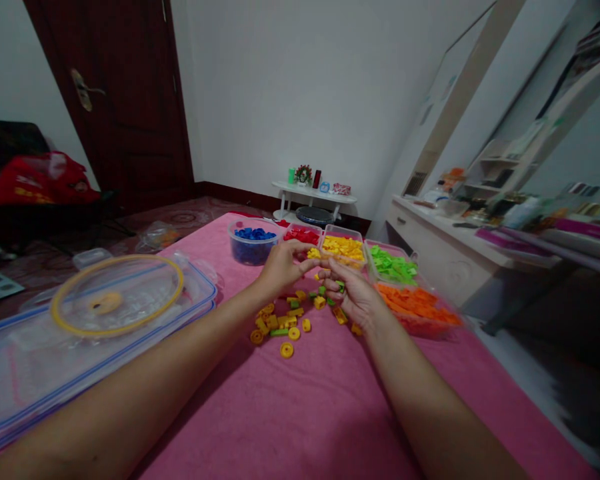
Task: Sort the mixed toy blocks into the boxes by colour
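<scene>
My left hand (284, 270) is closed, its thumb and fingers around a small yellow toy block (314, 253). Touching it at the fingertips is my right hand (357, 297), with curled fingers and a green toy block (341, 287) showing in them. Under and in front of both hands lies a loose pile of yellow blocks (272, 323), with some green pieces (280, 332) among them. A yellow wheel-shaped piece (287, 350) lies nearest to me. The exact shape of the held pieces is hard to make out.
Beyond the hands stand a round tub of blue pieces (253, 243) and boxes of red (301, 235), yellow (344, 247), green (394, 265) and orange pieces (420, 305). Stacked clear lids (130, 353) lie at left on the pink cloth (300, 413). A white dresser (430, 233) stands at right.
</scene>
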Motion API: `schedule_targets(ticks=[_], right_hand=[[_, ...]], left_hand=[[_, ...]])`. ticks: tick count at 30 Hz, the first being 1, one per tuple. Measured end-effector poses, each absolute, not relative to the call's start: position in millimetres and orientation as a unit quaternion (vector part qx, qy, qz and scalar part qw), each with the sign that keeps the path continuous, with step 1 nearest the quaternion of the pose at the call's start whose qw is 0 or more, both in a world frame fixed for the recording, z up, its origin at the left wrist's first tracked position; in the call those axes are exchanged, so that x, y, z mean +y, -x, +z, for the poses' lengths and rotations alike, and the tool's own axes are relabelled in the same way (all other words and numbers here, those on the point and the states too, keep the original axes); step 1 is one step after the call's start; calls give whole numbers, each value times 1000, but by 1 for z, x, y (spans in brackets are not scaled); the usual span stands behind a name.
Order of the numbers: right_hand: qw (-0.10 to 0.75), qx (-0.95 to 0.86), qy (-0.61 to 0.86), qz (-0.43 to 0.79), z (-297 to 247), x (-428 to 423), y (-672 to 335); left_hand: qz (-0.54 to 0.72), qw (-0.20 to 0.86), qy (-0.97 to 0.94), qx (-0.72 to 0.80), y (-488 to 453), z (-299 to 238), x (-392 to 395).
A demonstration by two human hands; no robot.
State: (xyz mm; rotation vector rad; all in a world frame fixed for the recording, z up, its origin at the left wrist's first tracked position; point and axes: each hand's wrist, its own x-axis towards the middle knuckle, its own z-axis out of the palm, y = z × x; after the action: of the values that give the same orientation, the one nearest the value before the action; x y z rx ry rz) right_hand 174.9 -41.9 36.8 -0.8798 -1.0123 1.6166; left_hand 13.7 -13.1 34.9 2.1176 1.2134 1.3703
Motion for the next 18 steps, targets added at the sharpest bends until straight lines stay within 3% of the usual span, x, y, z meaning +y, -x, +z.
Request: schedule_targets(ticks=[8,18], right_hand=[[463,-393,401,685,37,-44,-172],[424,-445,417,669,33,-47,-168]], left_hand=[[436,-22,-709,554,43,42,24],[505,90,-677,527,36,31,26]])
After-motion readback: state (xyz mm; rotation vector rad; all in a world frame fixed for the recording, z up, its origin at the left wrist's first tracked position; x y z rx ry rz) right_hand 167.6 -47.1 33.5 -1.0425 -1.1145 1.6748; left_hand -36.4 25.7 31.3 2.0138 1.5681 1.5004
